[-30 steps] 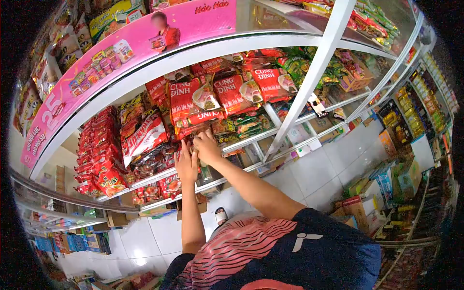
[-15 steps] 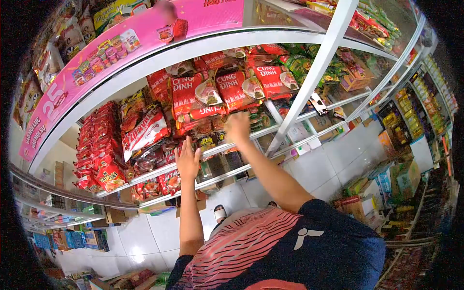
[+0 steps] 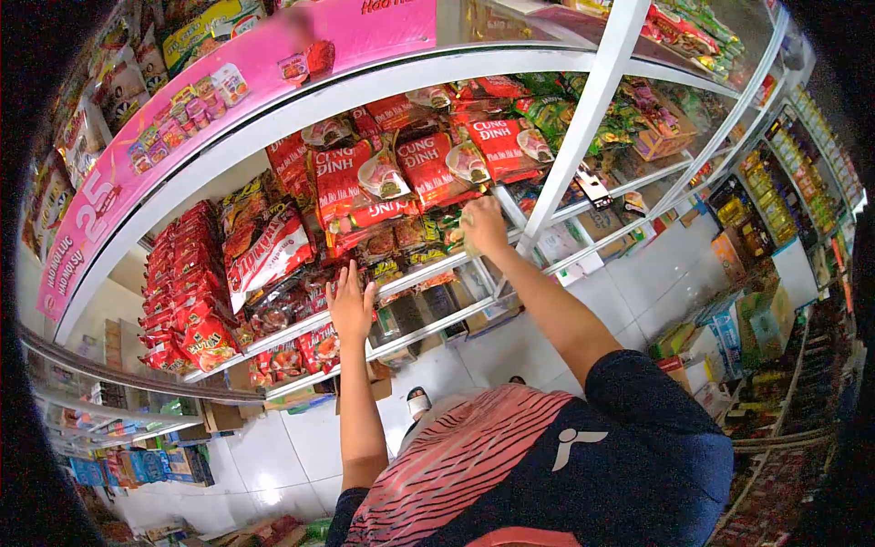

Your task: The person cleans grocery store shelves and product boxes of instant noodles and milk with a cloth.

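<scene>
My left hand (image 3: 350, 305) lies with its fingers stretched out at the white front edge (image 3: 301, 330) of the shelf, below the red noodle packets. Farther right, my right hand (image 3: 483, 226) is closed at the front of the same shelf, by the green packets (image 3: 450, 228). Whatever its fingers may hold is hidden. Just behind it, large red Cung Dinh noodle packs (image 3: 437, 169) lie side by side. A red and white noodle pack (image 3: 272, 253) leans up and left of my left hand.
Stacked red noodle packets (image 3: 187, 273) fill the shelf's left end. A slanted white frame post (image 3: 583, 128) stands right of my right hand. A phone (image 3: 593, 188) lies beyond that post. Cardboard boxes (image 3: 761, 310) stand on the right of the tiled floor (image 3: 602, 305).
My right hand has moved right along the shelf front, away from my left hand, uncovering small packets. My left hand stays at the edge. The view has shifted slightly.
</scene>
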{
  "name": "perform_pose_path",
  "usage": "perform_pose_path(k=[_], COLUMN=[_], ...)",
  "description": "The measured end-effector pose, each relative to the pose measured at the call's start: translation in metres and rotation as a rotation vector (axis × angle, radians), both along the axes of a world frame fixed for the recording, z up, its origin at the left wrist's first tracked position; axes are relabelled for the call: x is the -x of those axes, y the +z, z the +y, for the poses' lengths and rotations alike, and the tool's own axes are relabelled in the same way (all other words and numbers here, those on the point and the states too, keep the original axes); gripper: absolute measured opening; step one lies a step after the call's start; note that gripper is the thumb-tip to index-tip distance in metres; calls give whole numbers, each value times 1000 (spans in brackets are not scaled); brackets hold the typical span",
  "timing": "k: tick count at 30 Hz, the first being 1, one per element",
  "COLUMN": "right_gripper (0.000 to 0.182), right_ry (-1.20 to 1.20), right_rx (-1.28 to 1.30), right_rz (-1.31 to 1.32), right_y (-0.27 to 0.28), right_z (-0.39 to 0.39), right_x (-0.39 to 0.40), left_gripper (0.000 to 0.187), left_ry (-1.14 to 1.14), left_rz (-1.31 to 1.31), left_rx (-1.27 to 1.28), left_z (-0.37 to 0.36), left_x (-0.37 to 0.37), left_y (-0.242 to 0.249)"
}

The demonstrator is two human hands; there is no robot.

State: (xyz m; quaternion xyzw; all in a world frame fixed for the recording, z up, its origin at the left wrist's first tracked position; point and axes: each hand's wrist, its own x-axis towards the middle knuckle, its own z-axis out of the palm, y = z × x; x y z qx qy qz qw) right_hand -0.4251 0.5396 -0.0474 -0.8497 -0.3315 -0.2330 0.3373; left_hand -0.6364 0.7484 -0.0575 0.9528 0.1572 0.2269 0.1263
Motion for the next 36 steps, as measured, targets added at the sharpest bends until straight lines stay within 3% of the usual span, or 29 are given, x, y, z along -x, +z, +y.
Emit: perform_pose_path(k=[1, 3, 4, 7, 9, 13, 17, 21, 23, 27, 28, 31, 35, 36], right_gripper=[19, 23, 27, 24, 21, 20, 12, 19, 20, 21, 23, 23, 15, 15], right_ry=[-94, -38, 13, 246, 293, 358, 177, -179, -197, 87, 214, 410, 219, 148], right_rx=[17, 33, 165, 73, 47, 30, -76, -3, 134, 56, 145, 52, 23, 38], right_rz=[29, 14, 71, 40, 188, 29, -121, -61, 62, 107, -1, 112, -39, 55], right_y=[1, -7, 3, 0, -2, 0, -4, -14, 4, -14, -5, -2, -9, -7], right_z=[4, 33, 47, 83, 92, 57, 4, 0, 25, 98, 103, 92, 25, 2], right_x=[5, 26, 47, 100, 115, 82, 13, -13, 9, 77, 97, 104, 28, 8], left_gripper=[58, 57, 57, 56, 55, 54, 54, 54, 54, 54, 54, 55, 55, 55], left_ry=[6, 9, 12, 14, 12, -5, -16, -7, 2, -22, -29, -31, -26, -32], left_rz=[6, 4, 8, 17, 22, 12, 28, 39, 29, -9, -4, -5, 6, -4], left_rx=[-5, -6, 6, 23, 27, 41, 30, 63, 51, 47, 44, 29, 47, 44], left_z=[0, -1, -1, -3, -4, -2, -1, 0, -1, -2, -2, 0, 0, 1], left_x=[0, -1, -1, 0, 0, 1, 2, 2, 2, 2, 1, 1, 3, 3], left_y=[0, 0, 1, 4, 6, 4, 4, 4, 5, 4, 4, 2, 2, 1])
